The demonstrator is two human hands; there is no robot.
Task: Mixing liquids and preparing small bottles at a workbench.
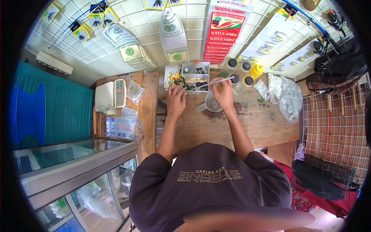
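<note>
My right hand [223, 96] pinches a thin pale stick [224, 80], perhaps a pipette or straw, that slants across toward a white compartment box [206, 73]. Just below that hand stands a white mug [212, 103] with its handle pointing left; what it contains is too unclear to name. At the box's front left corner is my left hand [176, 101], fingers apart and touching the front edge. Small colourful packets [176, 78] fill the left compartment. A little bottle and other small items sit in the others.
Dark-capped clear bottles [240, 87] and a yellow bottle [256, 71] stand right of the mug. Clear and white plastic bags [288, 100] lie farther right. On the left are a digital scale [116, 94], plastic packs [123, 127] and a glass cabinet [81, 162]. Packets hang on a wire grid [147, 31].
</note>
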